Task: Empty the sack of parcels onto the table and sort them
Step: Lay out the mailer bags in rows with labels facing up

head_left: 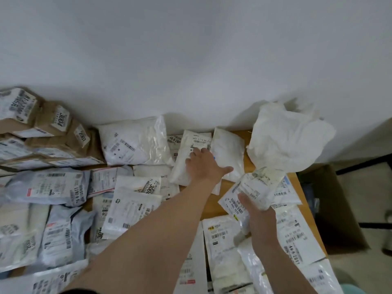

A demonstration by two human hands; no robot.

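The crumpled white sack [290, 136] lies slack at the back right of the wooden table [248, 158]. White and grey parcels cover most of the tabletop. My left hand [201, 164] reaches far forward and rests with spread fingers on a white labelled parcel [186, 158] near the wall. My right hand [257, 211] grips a white parcel with barcode labels [250, 192], lifted slightly above the others at the right.
Brown cardboard boxes [53, 128] are stacked at the back left against the white wall. A large white bag parcel [131, 141] lies beside them. An open cardboard box [331, 204] stands on the floor past the table's right edge.
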